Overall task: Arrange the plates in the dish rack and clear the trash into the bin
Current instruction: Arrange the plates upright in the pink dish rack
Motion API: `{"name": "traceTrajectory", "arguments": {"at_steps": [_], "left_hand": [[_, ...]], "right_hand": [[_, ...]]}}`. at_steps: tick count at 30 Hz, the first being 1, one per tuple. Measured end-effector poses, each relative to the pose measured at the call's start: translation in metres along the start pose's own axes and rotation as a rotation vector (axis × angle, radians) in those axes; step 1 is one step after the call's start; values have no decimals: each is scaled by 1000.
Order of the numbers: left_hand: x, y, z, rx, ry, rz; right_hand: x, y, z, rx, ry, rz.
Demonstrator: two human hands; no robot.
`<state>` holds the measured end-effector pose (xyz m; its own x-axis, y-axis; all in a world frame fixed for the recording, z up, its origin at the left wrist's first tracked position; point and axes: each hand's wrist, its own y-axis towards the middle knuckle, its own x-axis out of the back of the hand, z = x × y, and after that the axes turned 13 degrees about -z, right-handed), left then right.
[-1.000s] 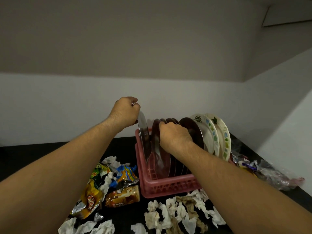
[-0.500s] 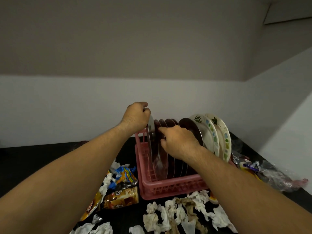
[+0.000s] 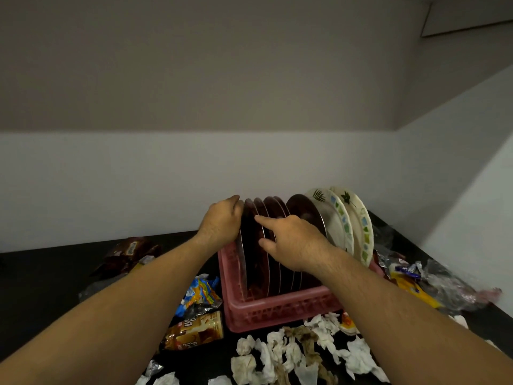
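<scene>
Reaching over crumpled tissues (image 3: 277,354) and snack wrappers (image 3: 194,329) on the black counter (image 3: 41,287), both forearms stretched toward the pink dish rack (image 3: 277,311). Left hand (image 3: 220,225) grips the top rim of the leftmost steel plate (image 3: 243,262); fingers curl over the edge, tips hidden behind it. Right hand (image 3: 294,241) lies across the next steel plates (image 3: 273,207), index finger straight along a rim, thumb spread below, other fingers out of sight. Plates stand on edge in the rack, faces turned left and right, row running rightward and away. Two patterned plates (image 3: 352,226) close the far end. Rack floor too dark to read.
</scene>
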<state>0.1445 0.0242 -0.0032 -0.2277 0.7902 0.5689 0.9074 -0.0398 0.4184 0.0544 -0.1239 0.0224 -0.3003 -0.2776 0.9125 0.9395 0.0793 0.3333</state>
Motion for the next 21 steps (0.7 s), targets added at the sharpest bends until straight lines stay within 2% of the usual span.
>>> {"name": "traceTrajectory", "arguments": {"at_steps": [6, 21], "left_hand": [[-3, -34, 9, 6, -179, -40], [-13, -52, 11, 27, -243, -74]], "right_hand": [[-2, -2, -5, 5, 45, -1], [9, -15, -11, 65, 132, -58]]}}
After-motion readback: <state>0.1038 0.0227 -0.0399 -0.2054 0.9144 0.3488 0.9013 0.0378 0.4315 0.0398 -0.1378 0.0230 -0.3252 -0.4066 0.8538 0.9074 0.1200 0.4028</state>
